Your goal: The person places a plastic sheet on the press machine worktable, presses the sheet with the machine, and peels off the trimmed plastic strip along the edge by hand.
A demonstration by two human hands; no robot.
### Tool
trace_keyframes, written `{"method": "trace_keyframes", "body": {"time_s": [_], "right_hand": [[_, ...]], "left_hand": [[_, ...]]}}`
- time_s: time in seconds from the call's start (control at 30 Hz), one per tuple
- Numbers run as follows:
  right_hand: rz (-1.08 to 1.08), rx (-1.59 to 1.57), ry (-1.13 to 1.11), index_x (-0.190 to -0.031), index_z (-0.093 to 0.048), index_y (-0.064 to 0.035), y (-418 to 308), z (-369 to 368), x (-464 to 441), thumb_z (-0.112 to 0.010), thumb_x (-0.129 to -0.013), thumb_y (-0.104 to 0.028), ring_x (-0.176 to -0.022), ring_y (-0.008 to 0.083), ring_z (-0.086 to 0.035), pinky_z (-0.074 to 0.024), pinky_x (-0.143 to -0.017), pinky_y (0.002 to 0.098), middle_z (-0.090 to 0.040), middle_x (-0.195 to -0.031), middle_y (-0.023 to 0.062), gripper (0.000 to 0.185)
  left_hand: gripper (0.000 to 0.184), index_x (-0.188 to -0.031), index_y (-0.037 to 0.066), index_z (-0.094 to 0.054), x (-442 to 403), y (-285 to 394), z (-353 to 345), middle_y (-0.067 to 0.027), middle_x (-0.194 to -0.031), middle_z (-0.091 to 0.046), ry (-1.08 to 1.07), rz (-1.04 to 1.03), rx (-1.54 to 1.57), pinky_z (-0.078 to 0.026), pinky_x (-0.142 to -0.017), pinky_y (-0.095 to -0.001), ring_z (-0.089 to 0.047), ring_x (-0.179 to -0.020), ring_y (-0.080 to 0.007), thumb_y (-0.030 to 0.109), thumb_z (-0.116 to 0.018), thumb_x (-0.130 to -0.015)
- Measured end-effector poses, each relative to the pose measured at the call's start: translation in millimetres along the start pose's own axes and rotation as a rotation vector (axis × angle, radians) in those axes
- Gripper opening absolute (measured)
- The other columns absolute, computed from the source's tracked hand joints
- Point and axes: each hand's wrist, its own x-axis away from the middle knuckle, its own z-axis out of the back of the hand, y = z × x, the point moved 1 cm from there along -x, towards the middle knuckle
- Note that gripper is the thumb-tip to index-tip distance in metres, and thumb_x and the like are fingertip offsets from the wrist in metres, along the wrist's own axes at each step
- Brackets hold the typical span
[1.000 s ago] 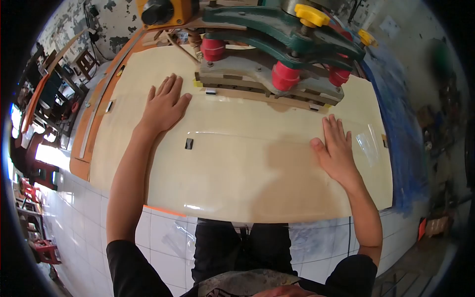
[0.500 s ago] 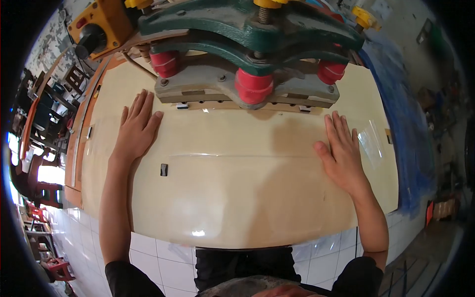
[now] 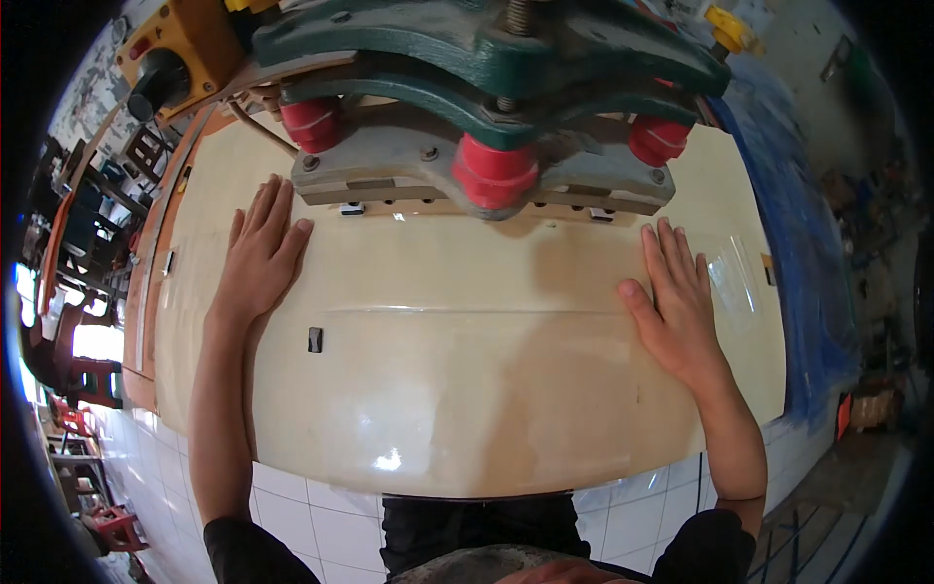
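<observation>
My left hand (image 3: 258, 255) lies flat on a glossy cream sheet (image 3: 418, 360), fingers stretched and thumb apart, left of a press head. My right hand (image 3: 671, 300) rests flat on the same sheet at the right, its fingers spread. Neither hand holds anything. The grey press bar (image 3: 394, 161) stands beyond and between them, with red cylindrical parts (image 3: 494, 173) and a dark green curved frame (image 3: 584, 58) above. A small black block (image 3: 315, 340) sits on the sheet, nearer me than my left hand. What lies under the bar is mostly hidden.
A yellow control box (image 3: 185, 54) with a black knob hangs at the upper left. Along the left edge runs a metal ruler (image 3: 146, 292) on a brown board. Blue plastic sheeting (image 3: 812, 263) covers the right side. Stools stand on the tiled floor (image 3: 331, 530) at the left.
The view has shifted slightly, so the press head looks a little nearer. Both hands stay flat on the sheet, in nearly the same places.
</observation>
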Motion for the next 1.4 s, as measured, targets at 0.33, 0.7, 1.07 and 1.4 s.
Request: {"method": "trace_keyframes", "body": {"time_s": [0.33, 0.7, 1.07, 1.4], "right_hand": [[0.022, 0.019, -0.01, -0.157, -0.028, -0.0048, 2.1, -4.7, -1.7, -0.047, -0.103, -0.043, -0.152, 0.0415, -0.018, -0.0092, -0.121, 0.0593, -0.023, -0.164, 0.0228, 0.069], [-0.007, 0.019, -0.047, -0.159, -0.025, -0.0068, 3.4, -5.9, -3.5, -0.043, -0.105, -0.045, -0.154, 0.0395, -0.014, -0.0069, -0.122, 0.0586, -0.02, -0.166, 0.0197, 0.069], [-0.009, 0.02, -0.043, -0.159, -0.025, -0.0085, 6.0, -7.5, -2.0, -0.04, -0.105, -0.05, -0.154, 0.0387, -0.014, -0.0069, -0.122, 0.0582, -0.02, -0.166, 0.0181, 0.07], [-0.023, 0.031, -0.05, -0.16, -0.025, -0.0098, 4.3, -7.0, -3.4, -0.039, -0.105, -0.051, -0.154, 0.0378, -0.014, -0.0076, -0.122, 0.0582, -0.019, -0.167, 0.0172, 0.07]], "left_hand": [[0.061, -0.156, 0.005, -0.032, 4.5, -7.4, -2.2, -0.0167, -0.164, -0.026, 0.02, -0.037, -0.004, -0.013, -0.124, -0.0491, -0.02, -0.154, -0.0301, 0.039, -0.036, -0.106], [0.061, -0.156, 0.006, -0.032, 7.0, -8.7, -6.8, -0.0177, -0.164, -0.027, 0.045, -0.019, -0.05, -0.014, -0.124, -0.0501, -0.022, -0.153, -0.0307, 0.039, -0.036, -0.105], [0.061, -0.155, 0.004, -0.032, 7.2, -9.3, -7.4, -0.0188, -0.162, -0.029, 0.08, -0.04, -0.036, -0.016, -0.123, -0.0517, -0.024, -0.152, -0.0325, 0.04, -0.036, -0.105], [0.062, -0.154, 0.003, -0.034, 6.0, -12.9, -11.7, -0.0197, -0.161, -0.031, 0.108, -0.051, -0.05, -0.018, -0.122, -0.0539, -0.027, -0.151, -0.0345, 0.04, -0.036, -0.105]]}}
